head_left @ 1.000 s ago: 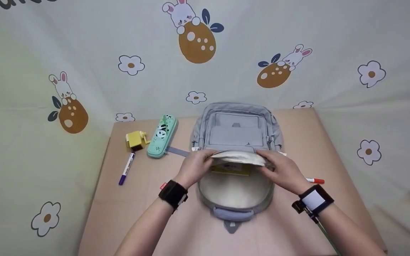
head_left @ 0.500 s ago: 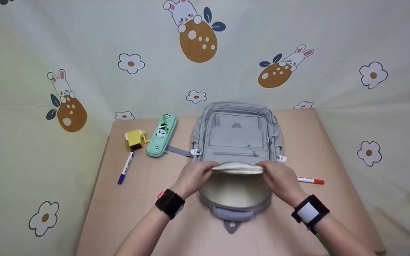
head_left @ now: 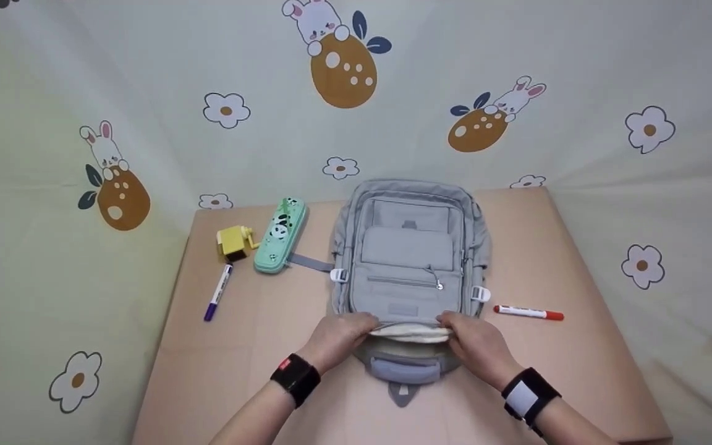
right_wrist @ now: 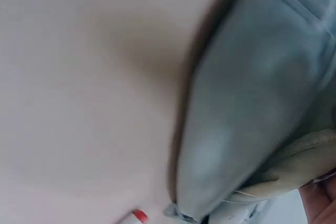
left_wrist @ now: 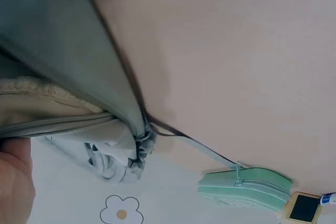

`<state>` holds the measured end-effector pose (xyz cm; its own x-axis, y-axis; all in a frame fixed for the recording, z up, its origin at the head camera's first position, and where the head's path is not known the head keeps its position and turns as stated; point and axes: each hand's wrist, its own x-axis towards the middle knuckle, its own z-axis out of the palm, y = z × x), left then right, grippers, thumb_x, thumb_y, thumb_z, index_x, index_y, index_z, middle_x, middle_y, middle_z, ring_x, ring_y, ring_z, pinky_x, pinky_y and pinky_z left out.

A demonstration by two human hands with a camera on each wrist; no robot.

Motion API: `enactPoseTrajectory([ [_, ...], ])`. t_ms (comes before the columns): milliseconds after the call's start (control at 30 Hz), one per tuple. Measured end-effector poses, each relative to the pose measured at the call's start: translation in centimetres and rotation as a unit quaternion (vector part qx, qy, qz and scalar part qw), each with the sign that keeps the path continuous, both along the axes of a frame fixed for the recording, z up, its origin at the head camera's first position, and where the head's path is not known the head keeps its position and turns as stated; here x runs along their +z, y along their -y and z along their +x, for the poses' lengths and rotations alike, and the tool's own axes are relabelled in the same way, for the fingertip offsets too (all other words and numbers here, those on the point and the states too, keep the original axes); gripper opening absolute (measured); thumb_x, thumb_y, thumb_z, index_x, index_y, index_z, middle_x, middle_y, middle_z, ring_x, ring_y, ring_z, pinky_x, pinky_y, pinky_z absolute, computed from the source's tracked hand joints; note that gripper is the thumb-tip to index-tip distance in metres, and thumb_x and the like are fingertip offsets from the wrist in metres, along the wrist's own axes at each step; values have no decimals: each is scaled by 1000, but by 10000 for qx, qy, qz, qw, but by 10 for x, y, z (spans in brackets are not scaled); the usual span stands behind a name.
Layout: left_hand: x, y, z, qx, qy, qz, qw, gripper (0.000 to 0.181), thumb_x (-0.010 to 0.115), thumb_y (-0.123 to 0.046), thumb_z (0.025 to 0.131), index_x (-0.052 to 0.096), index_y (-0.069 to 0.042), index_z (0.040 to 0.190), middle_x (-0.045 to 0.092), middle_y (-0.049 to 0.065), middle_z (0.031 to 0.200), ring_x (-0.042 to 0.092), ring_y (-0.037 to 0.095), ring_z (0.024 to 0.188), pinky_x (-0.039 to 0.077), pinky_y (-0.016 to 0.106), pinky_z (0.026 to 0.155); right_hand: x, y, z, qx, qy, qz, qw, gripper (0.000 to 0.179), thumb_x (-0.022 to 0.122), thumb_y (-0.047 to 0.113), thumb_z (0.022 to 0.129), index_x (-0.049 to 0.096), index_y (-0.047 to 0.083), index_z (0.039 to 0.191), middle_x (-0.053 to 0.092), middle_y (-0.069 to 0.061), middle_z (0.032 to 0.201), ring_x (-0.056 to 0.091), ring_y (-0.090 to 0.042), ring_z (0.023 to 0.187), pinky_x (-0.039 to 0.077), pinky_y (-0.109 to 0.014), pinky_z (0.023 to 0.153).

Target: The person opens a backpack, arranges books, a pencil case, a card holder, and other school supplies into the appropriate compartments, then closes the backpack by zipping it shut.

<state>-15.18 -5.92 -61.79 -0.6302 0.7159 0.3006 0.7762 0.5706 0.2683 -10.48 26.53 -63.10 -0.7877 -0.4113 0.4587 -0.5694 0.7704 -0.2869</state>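
A grey backpack lies on its back on the table, its carry handle toward the person. The left hand pinches the left part of the front flap's edge, and the right hand pinches the same edge on the right. Between them the cream lining shows along the narrow opening. In the left wrist view, the flap's zipper edge rests above the thumb. The right wrist view shows the bag's side wall and fingertips at the lining's edge. The inside is mostly hidden under the flap.
A mint panda pencil case lies left of the backpack, over a grey strap. Beside it are a yellow pencil sharpener with a crank and a purple-capped marker. A red-capped marker lies at the right.
Both hands have drawn the front flap toward the person and down over the backpack's opening. The opening has narrowed and the yellow item inside is no longer visible. The red-capped marker is uncovered.
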Motion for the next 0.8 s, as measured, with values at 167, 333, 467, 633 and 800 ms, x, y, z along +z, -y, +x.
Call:
enactPoseTrajectory([
  [167,-9,2,2,-236,-443,-845,9952,24,63,-15,100,73,-22,121,72,-6,123,65,9,117,51,25,96,-14,-1,5,87,56,154,9998,42,78,0,77,64,8,115,72,-9,120,71,-27,105,58,-42,80],
  [333,-11,-1,2,-227,-140,-1220,9922,29,59,-13,101,73,-25,124,70,-5,127,61,10,124,47,25,101,-18,-3,6,142,496,268,9983,45,78,1,77,62,10,118,69,-10,127,68,-28,111,57,-42,87],
  [467,-14,-2,3,-236,-46,-1074,9939,27,63,-14,99,75,-23,122,70,-2,128,62,13,124,48,28,102,-17,-8,6,260,849,281,9957,50,78,5,79,62,9,126,66,-12,132,65,-31,118,54,-45,95],
  [633,-15,-1,3,-325,-45,-879,9956,25,68,-17,97,75,-18,121,70,2,128,62,17,124,49,32,102,-14,-10,7,351,1248,290,9911,52,76,12,83,60,8,133,62,-16,137,61,-33,125,50,-48,101],
  [800,-13,-4,4,-224,218,-937,9951,27,63,-22,97,75,-16,120,70,4,128,62,19,124,49,34,103,-12,-10,6,362,1576,308,9864,56,72,16,81,59,10,135,61,-16,139,58,-33,128,48,-49,103],
])
